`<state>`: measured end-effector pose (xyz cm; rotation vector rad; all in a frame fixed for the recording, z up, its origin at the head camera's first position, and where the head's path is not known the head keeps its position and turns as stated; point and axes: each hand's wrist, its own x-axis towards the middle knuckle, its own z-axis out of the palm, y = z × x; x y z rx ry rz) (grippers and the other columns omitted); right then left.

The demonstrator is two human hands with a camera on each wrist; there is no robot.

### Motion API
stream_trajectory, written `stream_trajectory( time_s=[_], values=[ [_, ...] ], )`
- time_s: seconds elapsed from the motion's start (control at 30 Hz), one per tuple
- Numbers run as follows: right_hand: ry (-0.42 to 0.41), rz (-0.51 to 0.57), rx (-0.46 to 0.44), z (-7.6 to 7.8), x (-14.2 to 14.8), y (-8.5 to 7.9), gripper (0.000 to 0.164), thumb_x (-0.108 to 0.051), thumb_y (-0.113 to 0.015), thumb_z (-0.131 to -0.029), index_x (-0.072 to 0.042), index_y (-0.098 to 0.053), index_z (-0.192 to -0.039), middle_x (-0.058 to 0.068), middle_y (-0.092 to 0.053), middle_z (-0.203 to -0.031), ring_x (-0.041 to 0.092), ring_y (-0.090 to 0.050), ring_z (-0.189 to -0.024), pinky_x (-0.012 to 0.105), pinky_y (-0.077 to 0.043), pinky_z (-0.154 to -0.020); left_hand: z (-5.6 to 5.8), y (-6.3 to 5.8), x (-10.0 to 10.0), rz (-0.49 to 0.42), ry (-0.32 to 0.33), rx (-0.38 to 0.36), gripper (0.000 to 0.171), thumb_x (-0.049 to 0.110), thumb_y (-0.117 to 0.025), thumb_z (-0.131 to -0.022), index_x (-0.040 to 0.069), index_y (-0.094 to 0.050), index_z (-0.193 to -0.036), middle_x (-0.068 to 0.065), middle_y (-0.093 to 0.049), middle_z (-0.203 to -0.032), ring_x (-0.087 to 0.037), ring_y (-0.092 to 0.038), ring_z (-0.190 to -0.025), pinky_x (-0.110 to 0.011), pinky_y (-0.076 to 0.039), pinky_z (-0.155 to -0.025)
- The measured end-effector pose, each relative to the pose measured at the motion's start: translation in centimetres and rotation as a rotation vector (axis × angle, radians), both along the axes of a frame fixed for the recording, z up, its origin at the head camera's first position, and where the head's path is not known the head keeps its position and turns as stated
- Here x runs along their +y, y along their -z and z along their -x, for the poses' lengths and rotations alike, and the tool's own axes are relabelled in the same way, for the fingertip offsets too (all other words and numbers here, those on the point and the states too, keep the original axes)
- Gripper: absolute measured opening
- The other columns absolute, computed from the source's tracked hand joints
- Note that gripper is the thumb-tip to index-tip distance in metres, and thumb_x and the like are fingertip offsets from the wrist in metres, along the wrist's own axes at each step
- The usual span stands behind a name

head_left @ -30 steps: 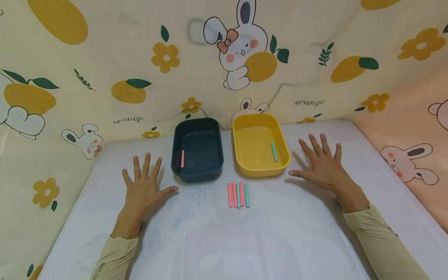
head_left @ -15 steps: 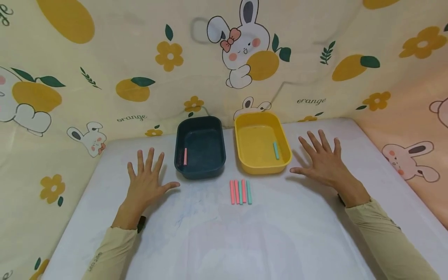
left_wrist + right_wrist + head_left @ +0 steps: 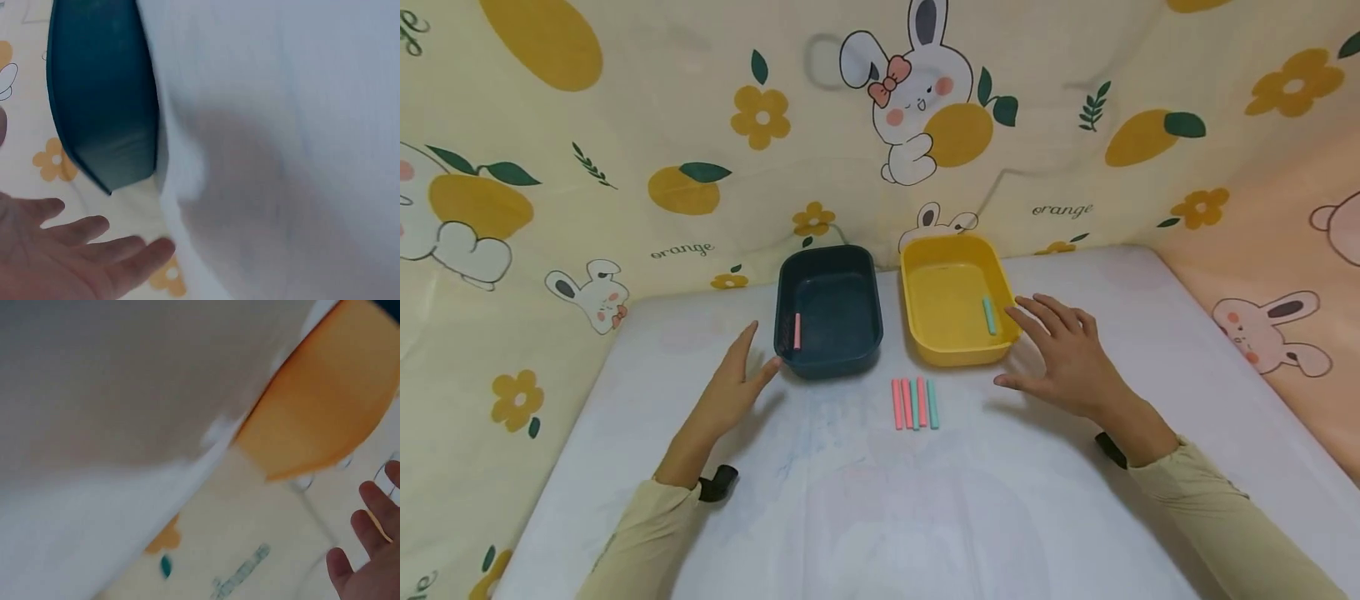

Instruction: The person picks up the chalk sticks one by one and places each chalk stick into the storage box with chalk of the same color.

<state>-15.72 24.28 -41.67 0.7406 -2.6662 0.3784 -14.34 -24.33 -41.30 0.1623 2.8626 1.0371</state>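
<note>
Several pink and teal chalk sticks [image 3: 914,404] lie side by side on the white table in front of two trays. In the dark blue tray [image 3: 829,367] is one pink chalk stick [image 3: 797,332]; the yellow tray [image 3: 962,357] contains one teal chalk stick [image 3: 989,316]. My left hand [image 3: 724,398] hovers left of the dark tray, thumb apart from extended fingers, holding nothing. By the yellow tray's right side is my right hand [image 3: 1066,360], its fingers loosely bent and nothing in them. Both wrist views show relaxed fingers near a tray wall.
A cloth printed with rabbits, oranges and flowers hangs behind [image 3: 958,133] the trays and along both sides. The white table [image 3: 880,517] stretches toward the person. Each wrist wears a black device, as at the left wrist [image 3: 718,483].
Both hands have turned from spread, palm-down poses and shifted inward toward the trays. Their fingers have drawn closer together. The chalk sticks and trays stay put, with slight camera drift.
</note>
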Motion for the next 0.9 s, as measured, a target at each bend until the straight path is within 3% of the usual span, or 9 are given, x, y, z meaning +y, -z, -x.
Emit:
stream_trajectory(
  time_s=[0.17, 0.27, 0.4, 0.53, 0.67, 0.9],
  values=[
    [-0.163, 0.059, 0.108, -0.8, -2.6, 0.1, 0.082, -0.066, -0.069, -0.079, -0.015, -0.054, -0.141, 0.008, -0.055, -0.138, 0.03, -0.044, -0.13, 0.053, -0.033, -0.099, 0.1, 0.1, 1.0, -0.32, -0.054, -0.144, 0.07, 0.038, -0.043, -0.106, 0.019, -0.004, -0.161, -0.018, -0.013, -0.167, -0.044, -0.027, -0.148, -0.058, -0.044, -0.109],
    [-0.244, 0.05, 0.162, -0.9, -4.3, 0.1, 0.076, -0.069, -0.062, -0.083, -0.013, -0.06, -0.135, 0.007, -0.061, -0.128, 0.028, -0.052, -0.12, 0.048, -0.04, -0.099, 0.3, 0.2, 1.6, -0.499, -0.111, -0.217, 0.067, 0.03, -0.044, -0.107, 0.022, -0.005, -0.161, -0.016, -0.014, -0.167, -0.042, -0.032, -0.146, -0.052, -0.052, -0.102],
    [-0.324, -0.004, 0.176, -0.6, -6.3, 0.4, 0.067, -0.066, -0.065, -0.083, -0.011, -0.065, -0.122, 0.004, -0.065, -0.114, 0.022, -0.057, -0.108, 0.039, -0.05, -0.094, 0.9, 0.3, 2.2, -0.641, -0.168, -0.254, 0.065, 0.024, -0.044, -0.107, 0.025, -0.009, -0.161, -0.013, -0.015, -0.167, -0.04, -0.036, -0.145, -0.047, -0.056, -0.097],
    [-0.37, -0.081, 0.163, -0.3, -8.0, 0.6, 0.061, -0.06, -0.073, -0.079, -0.011, -0.067, -0.115, 0.001, -0.065, -0.108, 0.019, -0.057, -0.103, 0.033, -0.052, -0.091, 1.4, 0.3, 2.6, -0.697, -0.192, -0.255, 0.062, 0.015, -0.045, -0.106, 0.023, -0.016, -0.161, -0.012, -0.017, -0.166, -0.037, -0.04, -0.142, -0.045, -0.057, -0.095],
    [-0.384, -0.18, 0.097, -0.6, -9.2, 0.7, 0.064, -0.061, -0.072, -0.081, -0.011, -0.067, -0.12, 0.001, -0.066, -0.113, 0.018, -0.059, -0.104, 0.032, -0.054, -0.092, 1.5, 0.3, 2.8, -0.696, -0.193, -0.236, 0.061, 0.007, -0.045, -0.105, 0.019, -0.021, -0.16, -0.012, -0.021, -0.165, -0.033, -0.046, -0.135, -0.04, -0.058, -0.095],
    [-0.275, -0.305, -0.224, -1.2, -10.0, 0.6, 0.084, -0.069, -0.065, -0.082, -0.009, -0.054, -0.14, 0.006, -0.061, -0.133, 0.021, -0.057, -0.117, 0.039, -0.049, -0.106, 1.3, 0.7, 2.7, -0.72, -0.191, -0.208, 0.062, 0.004, -0.049, -0.103, 0.016, -0.024, -0.159, -0.013, -0.024, -0.164, -0.024, -0.054, -0.122, -0.033, -0.059, -0.091]
  ],
)
